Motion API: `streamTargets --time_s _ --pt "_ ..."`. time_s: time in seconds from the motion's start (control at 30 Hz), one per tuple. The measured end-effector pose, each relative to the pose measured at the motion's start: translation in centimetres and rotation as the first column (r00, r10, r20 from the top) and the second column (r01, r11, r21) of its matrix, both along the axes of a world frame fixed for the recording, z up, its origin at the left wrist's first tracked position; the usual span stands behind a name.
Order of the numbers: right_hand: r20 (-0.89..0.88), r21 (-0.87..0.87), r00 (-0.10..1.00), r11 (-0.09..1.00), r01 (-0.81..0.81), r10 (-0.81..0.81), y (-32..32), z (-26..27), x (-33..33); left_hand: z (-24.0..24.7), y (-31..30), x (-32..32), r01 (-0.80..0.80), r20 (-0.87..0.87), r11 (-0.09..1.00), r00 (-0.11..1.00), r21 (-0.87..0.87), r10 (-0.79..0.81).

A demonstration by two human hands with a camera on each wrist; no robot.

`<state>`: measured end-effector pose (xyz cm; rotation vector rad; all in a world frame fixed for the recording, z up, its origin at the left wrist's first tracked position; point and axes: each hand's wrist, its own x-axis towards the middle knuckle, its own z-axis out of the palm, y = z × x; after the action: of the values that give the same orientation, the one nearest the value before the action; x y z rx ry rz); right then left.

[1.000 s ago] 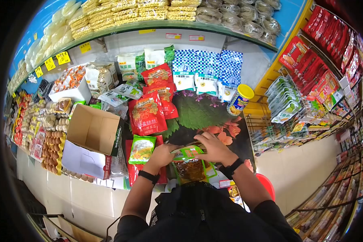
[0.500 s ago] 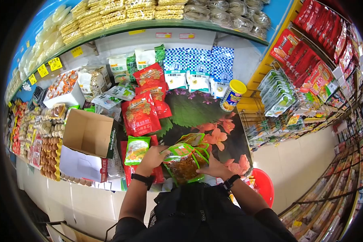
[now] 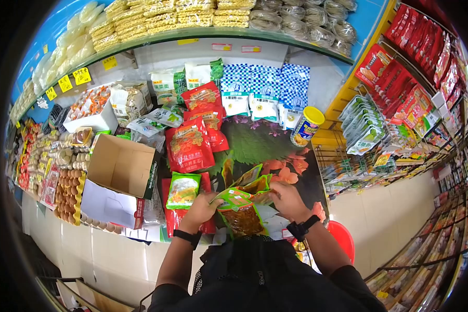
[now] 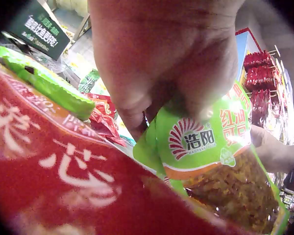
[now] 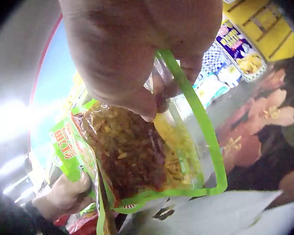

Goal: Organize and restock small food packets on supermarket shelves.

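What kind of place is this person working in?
Probably a small grocery shop. Racks at the right hang full of packaged goods, the shelf above the table bears bundled dried noodles with yellow price tags below, and trays of eggs stand at the left.

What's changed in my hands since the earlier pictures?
The green-edged clear packets of brown food have fanned apart, and the right hand has shifted its grip farther from the body. The left hand still pinches one; the yellow-lidded blue can stayed put.
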<state>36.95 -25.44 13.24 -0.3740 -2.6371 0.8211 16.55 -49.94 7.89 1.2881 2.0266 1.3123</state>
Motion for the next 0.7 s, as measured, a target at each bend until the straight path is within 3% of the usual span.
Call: streamTargets --time_s 0.1,0.2,0.3,0.4,0.5,0.53,0.6,0.7 --pt "0.072 0.099 0.987 0.984 -0.149 0.143 1.0 -1.0 -0.3 0.0 -0.6 0.5 -0.022 0.012 0.998 1.0 -0.056 0.022" --pt "0.059 -0.094 0.983 0.982 -0.166 0.171 -0.3 -2.5 0.6 -0.6 -1.9 0.5 -0.046 0.017 0.998 0.999 -0.045 0.047" --pt "0.137 -0.166 0.971 0.971 -0.174 0.197 -0.7 -4.0 1.3 -1.1 -2.9 0.8 -0.057 -0.015 0.998 0.998 -0.04 0.057" --pt "0.203 -0.295 0.972 0.954 -0.056 0.12 -0.7 -5.4 2.5 0.1 -3.0 0.9 -0.076 -0.012 0.995 0.997 -0.063 0.076" --pt "0.115 -0.353 0.99 0.928 0.122 -0.086 -1.0 -6.5 3.6 -0.4 -2.4 0.6 -0.091 -0.068 0.995 0.994 -0.041 0.088" --pt "0.312 -0.35 0.95 0.926 0.142 -0.028 -0.6 -7.3 4.2 -0.4 -2.0 0.4 -0.093 -0.11 0.995 0.99 -0.032 0.089" --pt "0.656 -0.33 0.75 0.926 0.184 0.085 0.1 -7.9 4.7 -0.2 -1.0 0.0 -0.101 -0.171 0.994 0.981 -0.052 0.091" --pt "0.697 -0.182 0.693 0.98 -0.078 0.185 -1.1 -6.9 4.1 0.5 0.9 -0.8 -0.1 -0.205 0.986 0.976 -0.13 0.072"
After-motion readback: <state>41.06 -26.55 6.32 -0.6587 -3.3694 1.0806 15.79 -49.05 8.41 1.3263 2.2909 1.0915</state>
